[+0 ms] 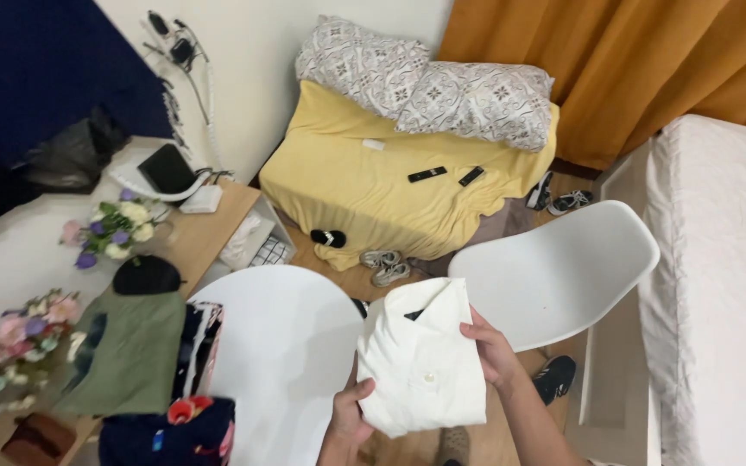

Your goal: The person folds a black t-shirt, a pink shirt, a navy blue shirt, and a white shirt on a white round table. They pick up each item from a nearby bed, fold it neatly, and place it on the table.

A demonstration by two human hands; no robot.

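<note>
Lower centre of frame: left hand (349,423) and right hand (491,348), fingers clamped on a folded white shirt (422,358), beside the round white bench (282,354) and white chair (554,267).

1. The left hand (349,420) is cut off at the wrist by the bottom edge, its fingers hidden behind the folded white shirt (422,355).
2. At 7 o'clock, the dark patterned garment (170,434) runs off frame.
3. At 3 o'clock, the white bed (723,285) is cropped.
</note>
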